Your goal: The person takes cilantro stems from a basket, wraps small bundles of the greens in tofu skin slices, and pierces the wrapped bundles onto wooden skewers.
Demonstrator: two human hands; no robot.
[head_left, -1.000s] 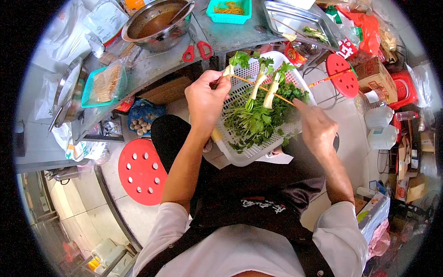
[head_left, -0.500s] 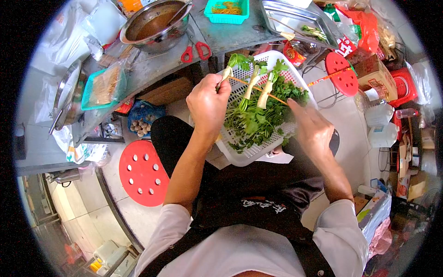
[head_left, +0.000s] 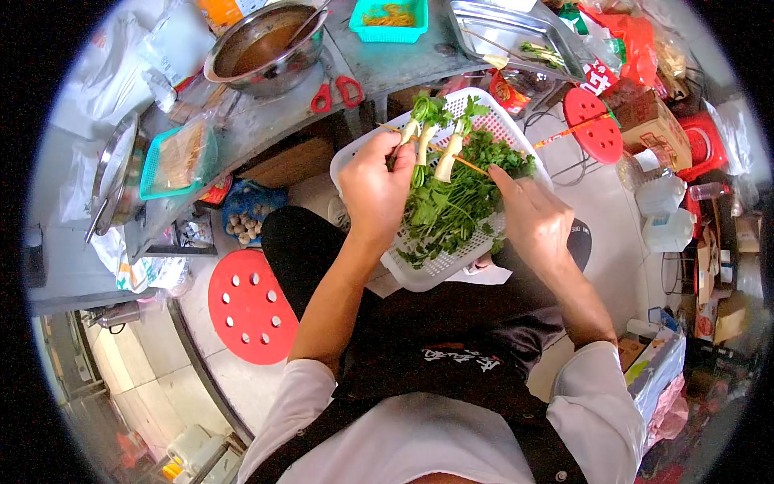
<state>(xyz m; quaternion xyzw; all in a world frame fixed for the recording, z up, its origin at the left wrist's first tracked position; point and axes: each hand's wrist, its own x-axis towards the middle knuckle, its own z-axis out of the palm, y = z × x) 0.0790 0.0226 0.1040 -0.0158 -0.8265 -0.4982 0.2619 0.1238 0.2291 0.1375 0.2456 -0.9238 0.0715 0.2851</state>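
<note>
Three pale rolls wrapped around green cilantro sit side by side on a thin wooden skewer [head_left: 471, 165]. My left hand [head_left: 375, 179] is closed, its thumb and fingers pinching the leftmost roll [head_left: 410, 129] near the skewer's far tip, which sticks out beyond it. A middle roll [head_left: 425, 143] and a right-hand roll [head_left: 448, 158] hang close by. My right hand [head_left: 534, 218] pinches the other end of the skewer. Beneath both hands, loose cilantro [head_left: 451, 214] lies in a white perforated basket [head_left: 419, 276] above my lap.
On the grey table stand a metal bowl of brown sauce [head_left: 266, 50], red-handled scissors [head_left: 337, 94], a teal basket [head_left: 390, 34] and a metal tray [head_left: 516, 32] with one finished-looking skewer. A bag of skewers lies in another teal basket [head_left: 149, 173]. Red stools [head_left: 251, 306] flank me.
The leftmost roll has slid along the skewer towards the others, and the skewer's tip now shows past it. My left hand has shifted slightly right; my right hand has moved slightly left.
</note>
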